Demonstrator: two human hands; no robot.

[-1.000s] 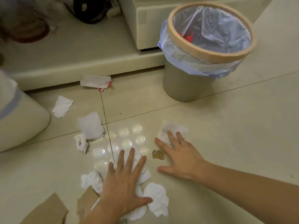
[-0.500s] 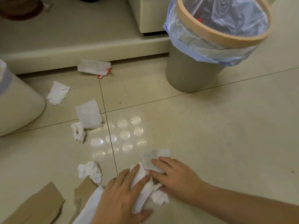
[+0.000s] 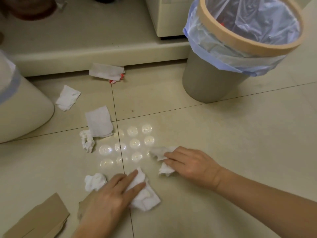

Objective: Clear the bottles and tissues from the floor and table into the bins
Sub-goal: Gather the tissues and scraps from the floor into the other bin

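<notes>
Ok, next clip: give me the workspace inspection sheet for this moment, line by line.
Surface: pale tiled floor, with ceiling-light reflections near the tile joint.
Job's things: crumpled tissues loose on the floor, e.g. folded tissue and twisted tissue; lined bin upright at right; a second bin at left edge. No bottles seen.
Clutter: brown cardboard pieces at lower left; white wrapper with red print by the step.
Hands: left hand presses flat on a tissue wad; right hand gathers tissues under its fingers.
Cables: nothing seen.
Surroundings: raised cream step with a cabinet base on it.
</notes>
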